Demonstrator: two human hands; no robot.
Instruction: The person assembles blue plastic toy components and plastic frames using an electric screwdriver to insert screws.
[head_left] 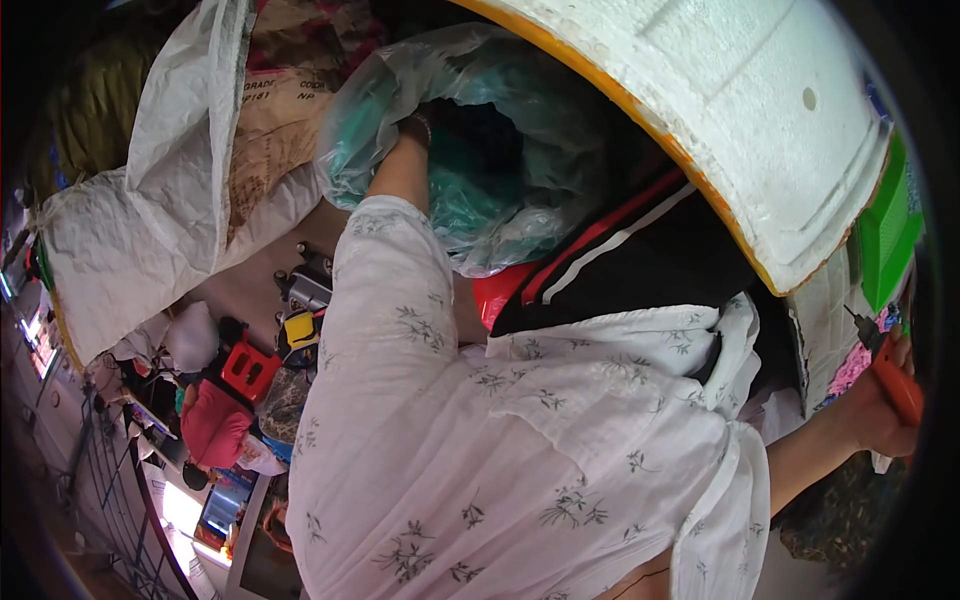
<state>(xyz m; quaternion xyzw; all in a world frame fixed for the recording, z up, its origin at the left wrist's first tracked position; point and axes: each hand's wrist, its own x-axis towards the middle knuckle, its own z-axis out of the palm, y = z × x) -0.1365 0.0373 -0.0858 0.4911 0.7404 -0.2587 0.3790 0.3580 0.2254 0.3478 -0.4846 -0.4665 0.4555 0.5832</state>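
Observation:
My left arm, in a white leaf-print sleeve, reaches into a bag with a clear, greenish plastic liner. My left hand is inside its mouth; the wrist with a bracelet shows, but the fingers are hidden in the dark opening. Dark contents lie within the bag, too dim to name. Out at the far right, my right hand is closed around an orange-red handle. A thin dark piece sticks up beside that handle; I cannot make out the kind of tool.
A large white panel with a yellow edge curves over the upper right. Beside it stands a green plastic tray. White woven sacks lie at the left. Farther off are a red stool and a person in a red top.

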